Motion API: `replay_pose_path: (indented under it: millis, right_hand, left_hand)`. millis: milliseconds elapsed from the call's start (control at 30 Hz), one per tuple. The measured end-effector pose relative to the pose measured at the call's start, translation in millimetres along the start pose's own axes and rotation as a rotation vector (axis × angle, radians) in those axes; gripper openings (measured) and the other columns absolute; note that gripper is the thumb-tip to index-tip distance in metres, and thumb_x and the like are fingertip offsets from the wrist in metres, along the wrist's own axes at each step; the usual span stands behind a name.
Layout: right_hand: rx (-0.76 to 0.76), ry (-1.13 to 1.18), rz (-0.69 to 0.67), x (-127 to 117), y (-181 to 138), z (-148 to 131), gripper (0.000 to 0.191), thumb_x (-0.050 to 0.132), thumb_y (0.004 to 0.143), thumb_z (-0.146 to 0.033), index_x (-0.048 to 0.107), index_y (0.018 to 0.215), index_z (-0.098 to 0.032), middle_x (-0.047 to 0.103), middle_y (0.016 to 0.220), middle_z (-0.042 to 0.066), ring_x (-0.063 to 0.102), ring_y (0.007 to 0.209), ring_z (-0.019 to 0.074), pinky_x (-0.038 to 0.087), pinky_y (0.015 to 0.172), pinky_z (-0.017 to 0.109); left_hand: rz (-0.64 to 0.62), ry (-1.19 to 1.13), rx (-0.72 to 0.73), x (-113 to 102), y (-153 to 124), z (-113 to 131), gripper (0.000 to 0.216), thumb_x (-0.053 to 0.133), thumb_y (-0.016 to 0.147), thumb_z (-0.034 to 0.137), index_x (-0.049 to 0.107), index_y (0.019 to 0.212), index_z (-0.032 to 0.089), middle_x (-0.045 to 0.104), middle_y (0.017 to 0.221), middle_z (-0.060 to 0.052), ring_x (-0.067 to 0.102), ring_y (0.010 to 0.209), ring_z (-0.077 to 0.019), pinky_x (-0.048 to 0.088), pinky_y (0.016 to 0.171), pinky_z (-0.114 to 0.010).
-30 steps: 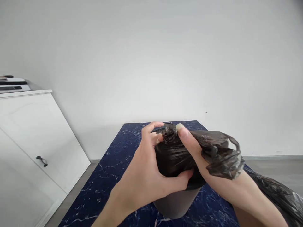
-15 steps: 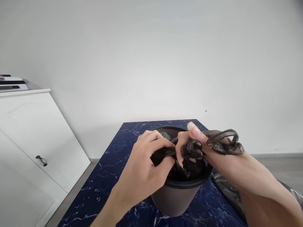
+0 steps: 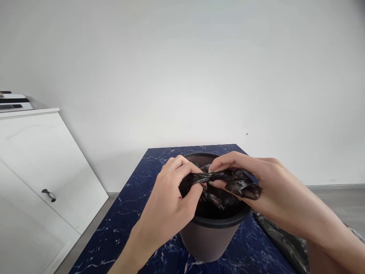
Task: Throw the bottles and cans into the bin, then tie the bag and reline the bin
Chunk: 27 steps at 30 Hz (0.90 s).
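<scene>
A round trash bin (image 3: 209, 239) with a black rim stands on a dark blue marbled table. Above its mouth, a black plastic bag (image 3: 242, 184) is stretched and twisted between both hands. My left hand (image 3: 175, 194) pinches the bag between thumb and fingertips at the bin's left side. From the right, my right hand (image 3: 256, 171) pinches the same twisted strip, its fingertips close to those of the left, with a bunched end of the bag lying against its palm. More of the bag hangs in the bin; the bin's bottom is hidden.
The blue marbled table (image 3: 137, 182) reaches back to a white wall (image 3: 182, 76). Crumpled dark plastic (image 3: 281, 238) lies at the table's right side. On the left stands a white cabinet (image 3: 37, 171) with a black handle, a white and black object (image 3: 15, 102) on top.
My right hand has turned and drawn its fingers together on the twisted strip. The bag loop that lay over its wrist now sits bunched in the palm. My left hand has shifted slightly left.
</scene>
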State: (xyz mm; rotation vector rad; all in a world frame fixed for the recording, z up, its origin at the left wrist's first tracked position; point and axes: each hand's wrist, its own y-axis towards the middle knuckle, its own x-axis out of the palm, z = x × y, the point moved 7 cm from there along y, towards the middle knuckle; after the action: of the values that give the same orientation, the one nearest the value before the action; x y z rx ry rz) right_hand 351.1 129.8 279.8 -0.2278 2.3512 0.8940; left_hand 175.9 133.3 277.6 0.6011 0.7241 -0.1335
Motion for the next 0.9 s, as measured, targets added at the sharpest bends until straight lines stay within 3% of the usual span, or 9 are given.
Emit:
replay_pose_path:
  millis: [233,333,433,500,600,667,900]
  right_hand:
    - [-0.184,-0.255,0.247,-2.9,5.8,-9.8,0.023,0.06,0.095,-0.005,0.059,0.099,-0.027,0.069,0.108,-0.001,0.069,0.089,0.014,0.051,0.07,0.025]
    - [-0.251,-0.265,0.329,-0.1,5.7,-14.8,0.024,0.058,0.096,-0.003,0.055,0.102,-0.026,0.069,0.11,0.0,0.07,0.094,0.0146,0.053,0.074,0.025]
    - [-0.308,-0.239,0.336,4.4,5.3,-19.1,0.024,0.058,0.098,-0.003,0.053,0.105,-0.026,0.07,0.114,0.001,0.07,0.1,0.0155,0.054,0.077,0.025]
    - [-0.342,-0.254,0.34,5.8,4.6,-23.4,0.024,0.058,0.098,-0.004,0.055,0.106,-0.027,0.067,0.118,0.003,0.069,0.1,0.0165,0.053,0.074,0.026]
    - [-0.363,-0.34,0.338,7.4,4.0,-30.5,0.025,0.057,0.096,-0.005,0.061,0.106,-0.028,0.058,0.112,0.004,0.063,0.093,0.0182,0.048,0.068,0.028]
    - [-0.361,-0.388,0.301,10.2,4.4,-33.9,0.027,0.056,0.096,-0.005,0.063,0.107,-0.029,0.054,0.103,0.004,0.058,0.085,0.0181,0.045,0.066,0.028]
    - [-0.249,-0.328,0.187,12.4,1.0,-27.4,0.027,0.06,0.097,-0.011,0.049,0.116,-0.027,0.06,0.095,-0.002,0.058,0.074,0.0146,0.046,0.066,0.027]
  left_hand:
    - [-0.036,0.02,0.114,1.3,-2.2,7.5,0.01,0.062,0.097,0.023,0.065,0.088,0.025,0.066,0.09,0.0,0.06,0.09,-0.0211,0.047,0.083,-0.039]
    - [-0.086,-0.03,0.076,3.3,-3.1,5.3,0.011,0.068,0.102,0.038,0.069,0.104,0.027,0.069,0.091,0.001,0.063,0.085,-0.0197,0.049,0.078,-0.036]
    - [-0.032,-0.145,-0.061,-0.7,-2.3,-4.4,0.036,0.049,0.112,0.059,0.063,0.136,0.034,0.074,0.095,0.002,0.067,0.081,-0.0183,0.049,0.07,-0.034]
    - [0.012,-0.209,-0.098,-4.0,-1.3,-7.0,0.043,0.036,0.116,0.06,0.059,0.143,0.036,0.077,0.1,0.002,0.071,0.092,-0.0187,0.052,0.077,-0.033]
    - [-0.007,-0.258,-0.077,-4.9,0.7,-4.8,0.041,0.04,0.117,0.056,0.068,0.139,0.036,0.078,0.119,0.002,0.07,0.113,-0.0186,0.055,0.094,-0.03]
    - [-0.048,-0.267,-0.045,-4.6,1.0,-2.6,0.036,0.047,0.116,0.052,0.076,0.131,0.036,0.078,0.122,0.002,0.07,0.114,-0.018,0.056,0.097,-0.028]
    - [-0.023,-0.239,-0.079,-8.6,1.3,-8.1,0.027,0.064,0.109,0.05,0.081,0.098,0.033,0.078,0.088,0.005,0.071,0.08,-0.0148,0.053,0.065,-0.025]
